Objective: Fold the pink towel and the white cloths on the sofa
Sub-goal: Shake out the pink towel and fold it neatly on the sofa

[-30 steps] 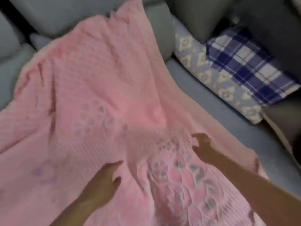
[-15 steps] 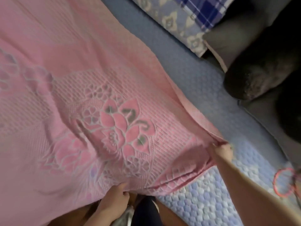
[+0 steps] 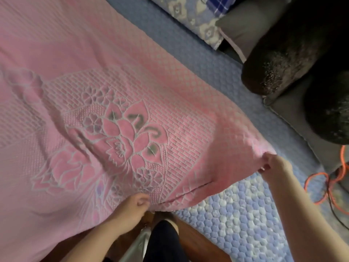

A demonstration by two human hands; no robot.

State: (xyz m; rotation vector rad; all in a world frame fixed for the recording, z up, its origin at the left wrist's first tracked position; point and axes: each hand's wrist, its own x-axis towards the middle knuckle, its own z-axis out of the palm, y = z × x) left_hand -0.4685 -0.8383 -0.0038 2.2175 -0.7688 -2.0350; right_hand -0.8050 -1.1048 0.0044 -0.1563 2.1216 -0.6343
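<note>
Your left hand (image 3: 132,207) at 6 o'clock and right hand (image 3: 274,167) at 4 o'clock each pinch the pink flower-patterned towel's (image 3: 94,91) near edge over the blue quilted sofa (image 3: 236,214).

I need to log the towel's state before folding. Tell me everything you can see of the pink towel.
The pink towel is a large, textured woven cloth with raised lattice bands and lotus flowers with grey-green accents. It lies spread and lightly wrinkled over the blue quilted sofa cover. The left hand grips its near edge; the right hand pinches its near right corner.
</note>
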